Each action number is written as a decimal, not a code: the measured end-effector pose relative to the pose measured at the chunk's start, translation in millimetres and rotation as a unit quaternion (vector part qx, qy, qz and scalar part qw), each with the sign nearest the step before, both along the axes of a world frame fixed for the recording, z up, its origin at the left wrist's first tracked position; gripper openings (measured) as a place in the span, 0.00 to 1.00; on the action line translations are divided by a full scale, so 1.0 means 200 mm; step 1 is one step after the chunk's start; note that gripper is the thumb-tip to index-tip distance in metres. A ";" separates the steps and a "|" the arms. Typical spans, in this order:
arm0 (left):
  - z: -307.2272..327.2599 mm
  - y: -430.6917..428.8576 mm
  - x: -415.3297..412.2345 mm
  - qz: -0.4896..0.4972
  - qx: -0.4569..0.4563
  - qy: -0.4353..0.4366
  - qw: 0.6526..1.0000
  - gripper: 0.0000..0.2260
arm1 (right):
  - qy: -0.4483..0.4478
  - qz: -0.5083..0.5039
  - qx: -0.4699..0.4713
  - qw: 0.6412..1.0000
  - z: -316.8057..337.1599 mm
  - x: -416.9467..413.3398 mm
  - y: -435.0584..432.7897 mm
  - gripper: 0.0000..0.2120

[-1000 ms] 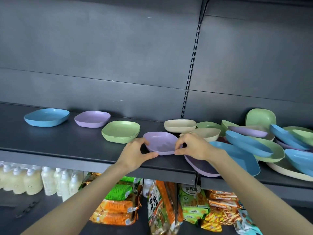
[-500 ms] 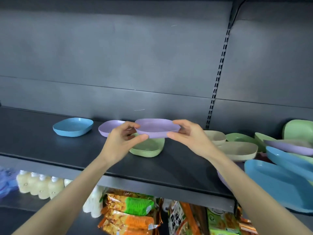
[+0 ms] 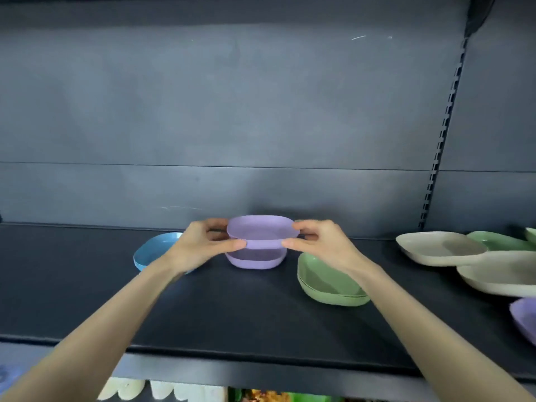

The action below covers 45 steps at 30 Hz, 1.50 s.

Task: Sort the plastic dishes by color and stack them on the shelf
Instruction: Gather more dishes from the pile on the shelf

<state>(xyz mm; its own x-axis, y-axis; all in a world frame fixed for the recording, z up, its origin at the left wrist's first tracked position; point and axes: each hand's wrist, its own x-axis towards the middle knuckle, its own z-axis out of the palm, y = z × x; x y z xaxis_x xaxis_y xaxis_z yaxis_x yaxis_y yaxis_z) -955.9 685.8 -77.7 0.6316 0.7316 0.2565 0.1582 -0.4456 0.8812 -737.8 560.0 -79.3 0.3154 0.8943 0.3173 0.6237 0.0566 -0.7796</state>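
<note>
My left hand point(image 3: 200, 246) and my right hand point(image 3: 322, 243) pinch the two sides of a purple dish point(image 3: 262, 232), held level just above a second purple dish point(image 3: 255, 260) that rests on the dark shelf point(image 3: 246, 311). A blue dish point(image 3: 153, 250) lies on the shelf to the left, partly hidden behind my left hand. To the right, a green dish stack point(image 3: 327, 282) sits partly under my right wrist.
Cream dishes point(image 3: 441, 248) overlap at the right, with more green dishes point(image 3: 499, 240) behind them and another purple dish point(image 3: 525, 317) at the right edge. A slotted upright point(image 3: 441, 140) runs up the back panel. Bottles and snack packs show below the shelf edge.
Both hands have lifted the purple dish from the shelf's front and carried it left and back, to just over the other purple dish. The camera view has moved left and closer.
</note>
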 end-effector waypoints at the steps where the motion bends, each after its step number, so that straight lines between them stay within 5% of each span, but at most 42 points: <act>1: 0.00 0.06 0.00 -0.017 0.001 0.015 1.000 0.21 | -0.009 -0.008 -0.011 1.000 -0.01 -0.01 0.03 0.27; 5: 0.01 0.24 0.01 -0.070 0.025 0.097 0.992 0.30 | -0.039 -0.043 -0.054 0.997 -0.01 -0.04 0.13 0.19; 7: 0.01 0.31 0.02 -0.079 0.045 0.128 0.988 0.37 | -0.061 -0.066 -0.069 0.994 -0.02 -0.05 0.17 0.23; 20: -0.07 0.50 0.09 -0.085 0.176 0.273 0.942 0.32 | -0.146 -0.078 -0.181 0.969 -0.03 -0.05 0.26 0.26; 26: -0.09 0.49 0.08 -0.092 0.218 0.311 0.921 0.52 | -0.167 -0.075 -0.208 0.961 -0.02 -0.07 0.24 0.25; 32: -0.07 0.46 0.10 -0.089 0.241 0.361 0.896 0.39 | -0.192 -0.062 -0.225 0.953 -0.03 -0.07 0.22 0.25; 38: -0.04 0.45 0.09 -0.090 0.223 0.406 0.882 0.36 | -0.227 -0.045 -0.257 0.938 -0.02 -0.09 0.25 0.26; 45: 0.14 0.33 0.17 -0.089 0.309 0.368 0.872 0.26 | -0.294 -0.094 -0.239 0.921 0.15 -0.02 0.15 0.27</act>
<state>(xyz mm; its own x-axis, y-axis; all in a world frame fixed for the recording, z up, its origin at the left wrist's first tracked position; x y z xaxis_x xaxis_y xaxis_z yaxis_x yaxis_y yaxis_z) -921.2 751.4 -49.5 0.8814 0.4703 0.0440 0.4594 -0.8752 0.1517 -742.3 589.0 -49.4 0.3792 0.9229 0.0666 0.9093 -0.3583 -0.2115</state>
